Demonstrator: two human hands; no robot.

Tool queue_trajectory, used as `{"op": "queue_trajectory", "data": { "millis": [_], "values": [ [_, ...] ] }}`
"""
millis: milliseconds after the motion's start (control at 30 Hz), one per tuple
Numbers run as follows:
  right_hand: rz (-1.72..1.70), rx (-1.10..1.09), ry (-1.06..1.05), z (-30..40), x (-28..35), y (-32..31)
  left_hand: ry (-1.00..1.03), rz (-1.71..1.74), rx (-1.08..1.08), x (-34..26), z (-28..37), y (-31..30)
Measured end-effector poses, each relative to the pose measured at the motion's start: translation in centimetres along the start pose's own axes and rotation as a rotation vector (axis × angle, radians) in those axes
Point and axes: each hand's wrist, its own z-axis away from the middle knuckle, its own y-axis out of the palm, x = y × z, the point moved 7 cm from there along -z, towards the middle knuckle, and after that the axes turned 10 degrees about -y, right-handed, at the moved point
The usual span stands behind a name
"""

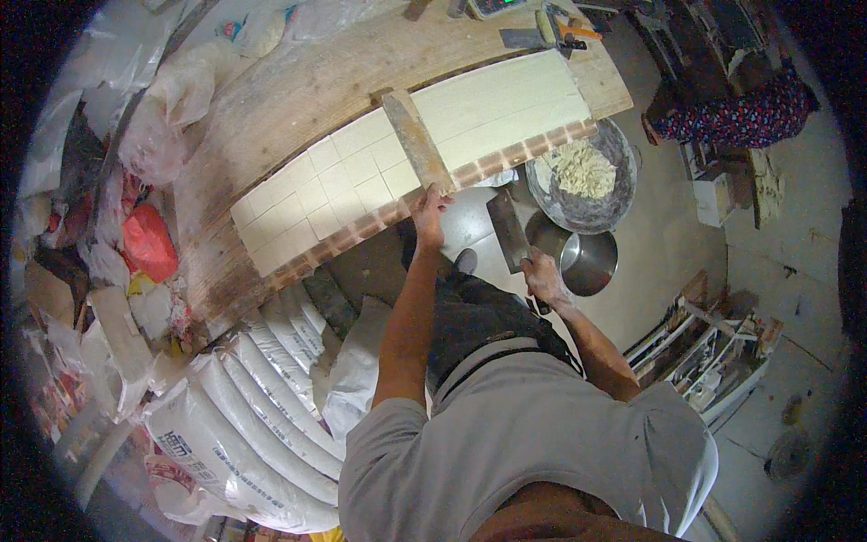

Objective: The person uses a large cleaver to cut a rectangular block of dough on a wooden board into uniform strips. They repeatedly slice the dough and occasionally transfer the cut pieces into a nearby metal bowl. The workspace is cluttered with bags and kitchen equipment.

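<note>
A long slab of pale dough (pixel 501 101) lies on the wooden worktable (pixel 305 95). Its left part is scored into rectangles, while lengthwise lines run along the right part. Across the slab rests a flat wooden strip (pixel 414 135), and my left hand (pixel 428 215) grips its near end at the table's front edge. My right hand (pixel 545 278) holds a cleaver (pixel 506 223) by the handle. Its broad blade hangs in front of the table, apart from the dough. A notched wooden edge (pixel 501 161) with light, evenly spaced marks runs along the slab's near side.
A metal bowl of crumbly dough (pixel 626 183) stands right of the table, beside a steel pot (pixel 596 267). Stacked white sacks (pixel 250 433) sit below left. Plastic bags (pixel 152 240) crowd the table's left end. A scraper (pixel 521 38) and other tools lie at the far right.
</note>
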Motion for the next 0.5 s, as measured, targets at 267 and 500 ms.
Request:
{"op": "queue_trajectory", "data": {
  "millis": [267, 500],
  "values": [
    [-0.027, 0.014, -0.027, -0.3, 0.1, -0.2, 0.087, -0.626, -0.101, -0.8, 1.4, -4.7],
    [0.098, -0.138, -0.094, -1.6, -1.6, -0.1, 0.922, -1.154, -0.213, -16.4, 3.4, 2.2]
  ]
}}
